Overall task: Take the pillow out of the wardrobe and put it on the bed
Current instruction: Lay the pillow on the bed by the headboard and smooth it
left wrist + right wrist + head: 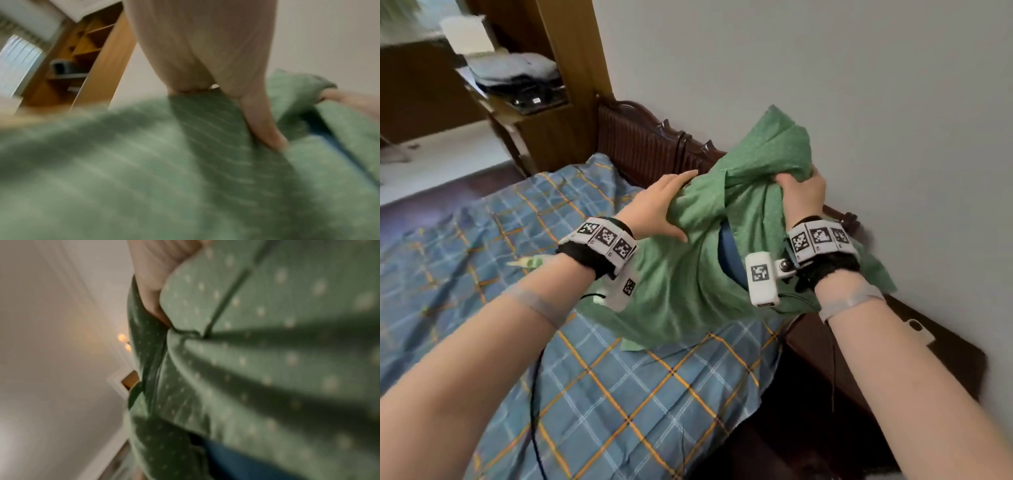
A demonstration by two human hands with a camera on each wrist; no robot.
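A green pillow (688, 281) with small pale dots is held over the head end of the bed (500, 257), its lower corner touching the blue checked sheet. My left hand (664, 205) lies flat against the pillow's left side, fingers straight and thumb spread. My right hand (803, 195) grips a bunched fold of the cover near the pillow's top. A slit in the cover shows a blue inner (726, 246). The left wrist view shows my left hand (205, 48) pressed on the pillow (144, 162). In the right wrist view, fingers (152, 293) clutch the pillow (267, 369).
A dark carved headboard (640, 137) runs behind the pillow along the white wall. The wooden wardrobe (565, 68) stands open at the back left with folded clothes on a shelf. A dark nightstand (945, 363) with a white object (919, 329) sits right of the bed.
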